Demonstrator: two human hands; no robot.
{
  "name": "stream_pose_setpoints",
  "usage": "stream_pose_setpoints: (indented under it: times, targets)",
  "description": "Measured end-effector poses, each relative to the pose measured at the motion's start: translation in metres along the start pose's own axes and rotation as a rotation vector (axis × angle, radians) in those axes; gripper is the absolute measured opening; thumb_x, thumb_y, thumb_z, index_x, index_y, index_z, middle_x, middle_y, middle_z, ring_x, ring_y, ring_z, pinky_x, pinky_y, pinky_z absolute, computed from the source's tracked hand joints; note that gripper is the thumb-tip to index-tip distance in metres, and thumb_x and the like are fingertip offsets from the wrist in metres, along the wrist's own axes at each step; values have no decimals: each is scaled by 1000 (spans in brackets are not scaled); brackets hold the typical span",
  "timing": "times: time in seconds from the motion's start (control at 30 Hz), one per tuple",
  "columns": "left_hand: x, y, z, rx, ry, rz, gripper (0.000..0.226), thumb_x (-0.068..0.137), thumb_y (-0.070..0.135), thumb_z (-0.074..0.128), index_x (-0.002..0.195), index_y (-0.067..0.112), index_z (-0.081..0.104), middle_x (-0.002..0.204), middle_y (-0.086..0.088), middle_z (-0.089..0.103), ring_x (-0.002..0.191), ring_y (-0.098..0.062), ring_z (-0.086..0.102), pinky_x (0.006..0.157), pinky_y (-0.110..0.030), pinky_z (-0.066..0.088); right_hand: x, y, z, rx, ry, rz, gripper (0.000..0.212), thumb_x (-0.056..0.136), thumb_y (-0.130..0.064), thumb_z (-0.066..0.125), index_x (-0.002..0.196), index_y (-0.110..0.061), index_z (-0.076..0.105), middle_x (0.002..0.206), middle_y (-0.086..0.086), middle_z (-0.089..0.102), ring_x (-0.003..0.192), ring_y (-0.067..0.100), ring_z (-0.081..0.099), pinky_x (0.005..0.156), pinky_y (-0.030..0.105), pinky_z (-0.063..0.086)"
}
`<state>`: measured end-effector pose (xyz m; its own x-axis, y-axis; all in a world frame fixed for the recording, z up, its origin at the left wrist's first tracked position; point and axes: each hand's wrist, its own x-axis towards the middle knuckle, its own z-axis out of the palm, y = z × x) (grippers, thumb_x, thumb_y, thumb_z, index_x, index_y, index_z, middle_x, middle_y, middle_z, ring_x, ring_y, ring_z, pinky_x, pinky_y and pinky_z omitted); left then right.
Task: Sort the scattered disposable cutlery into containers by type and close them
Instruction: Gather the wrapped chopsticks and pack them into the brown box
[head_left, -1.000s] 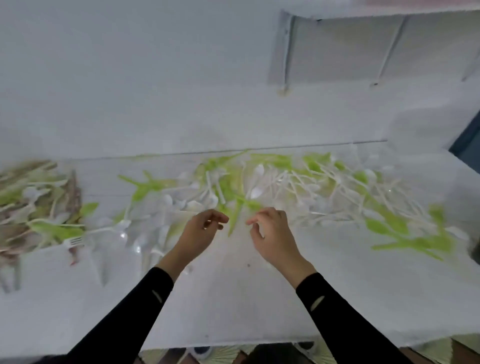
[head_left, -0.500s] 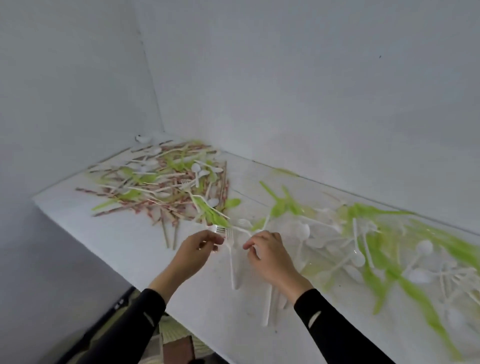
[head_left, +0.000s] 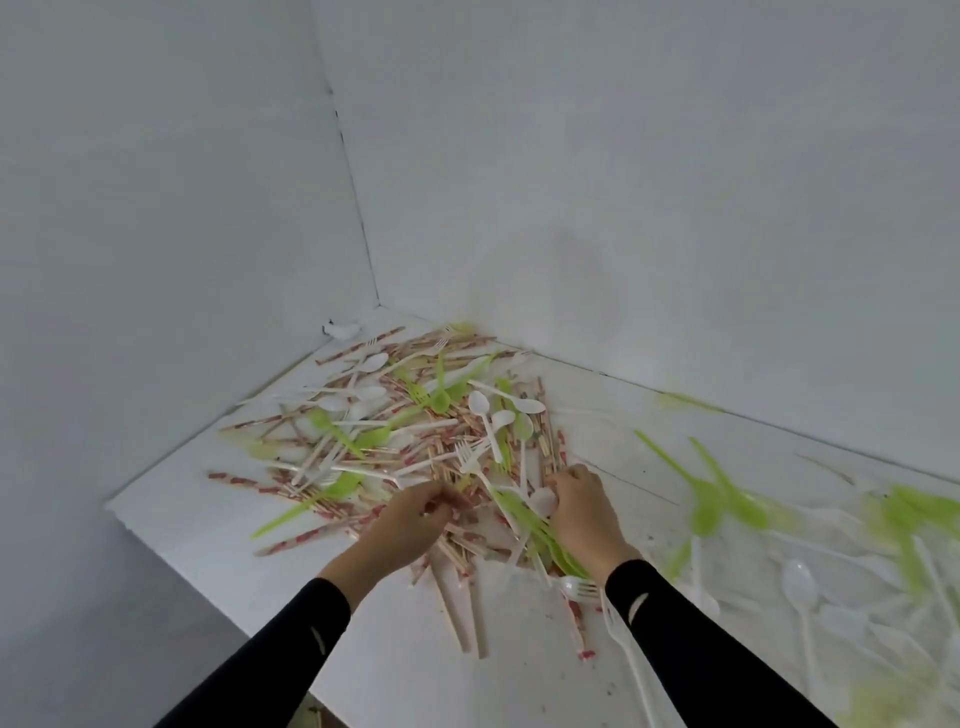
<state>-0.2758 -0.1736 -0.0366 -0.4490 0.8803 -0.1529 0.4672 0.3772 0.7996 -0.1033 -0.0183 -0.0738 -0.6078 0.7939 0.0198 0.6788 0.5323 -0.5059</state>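
Cutlery pile (head_left: 415, 431) centre-left, in table corner: light, stiff, slippery, tangled. Left hand (head_left: 410, 519) grips wrapped chopsticks (head_left: 467, 535); right hand (head_left: 582, 514) curls round white spoon (head_left: 543, 503) — best lifted by handles, bunched.

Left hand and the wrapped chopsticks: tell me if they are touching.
Touching. The head view shows the left hand curling its fingers round several wrapped chopsticks in the pile, no gap visible.
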Motion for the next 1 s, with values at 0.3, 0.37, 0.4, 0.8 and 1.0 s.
stream_pose_setpoints:
  times: [0.3, 0.37, 0.4, 0.8, 1.0]
  targets:
    - [106, 25, 16, 17, -152, 232, 21, 96, 5, 49, 98, 18, 66, 92, 9, 69, 81, -1, 66, 73, -16, 52, 16, 29, 18, 7, -9, 24, 28, 97, -17, 52, 123, -12, 64, 126, 6, 52, 106, 26, 56, 91, 31, 47]
    - [133, 35, 33, 42, -225, 289, 19, 98, 5, 48, 107, 13, 63, 100, 3, 70, 91, -7, 67, 83, -24, 54, 13, 41, 10, 5, -8, 57, 29, 94, -12, 54, 122, -11, 63, 127, 7, 51, 107, 28, 57, 89, 32, 48]
    - [145, 39, 40, 94, -242, 326, 23, 97, 3, 47, 112, 12, 62, 108, -1, 69, 101, -12, 66, 89, -27, 53, 11, 48, 5, 0, -14, 74, 31, 93, -9, 53, 122, -10, 63, 128, 6, 50, 110, 28, 56, 90, 33, 48]
    - [233, 23, 63, 1003, -460, 1001, 37, 93, 7, 60, 127, 20, 63, 120, -6, 58, 106, -27, 56, 82, -38, 50, 12, 68, -13, -39, 93, 165, 27, 97, -15, 52, 117, -3, 66, 125, 12, 57, 114, 31, 53, 96, 38, 46]
    - [217, 12, 55, 969, -302, 1300, 29, 73, 10, 80, 97, 20, 67, 104, 0, 64, 92, -21, 63, 81, -32, 53, 19, 30, 15, -157, 49, 92, 27, 96, -21, 51, 114, -7, 64, 111, 11, 60, 102, 31, 56, 82, 40, 49]
